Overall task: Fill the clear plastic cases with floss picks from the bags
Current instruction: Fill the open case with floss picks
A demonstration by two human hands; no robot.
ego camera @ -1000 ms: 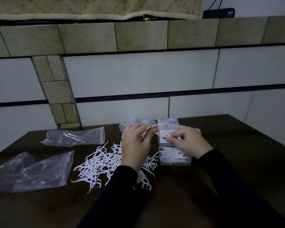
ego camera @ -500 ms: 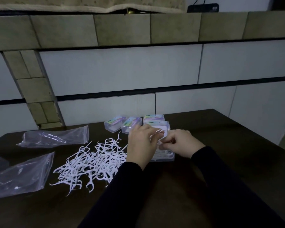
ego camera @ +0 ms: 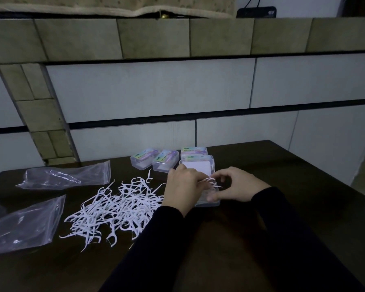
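Observation:
An open clear plastic case lies on the dark table under both my hands, its raised lid behind them. My left hand and my right hand meet over the case, fingers pinched on a small bunch of white floss picks. A loose pile of white floss picks spreads on the table to the left of my left hand. Three closed labelled cases stand behind, near the wall.
Two clear zip bags lie at the left: the far bag and the near bag. A tiled wall rises right behind the table. The table's right edge drops off near the far right.
The view has shifted, so everything sits lower and further left than a second ago. My hands have come closer together over the open case, still working the picks.

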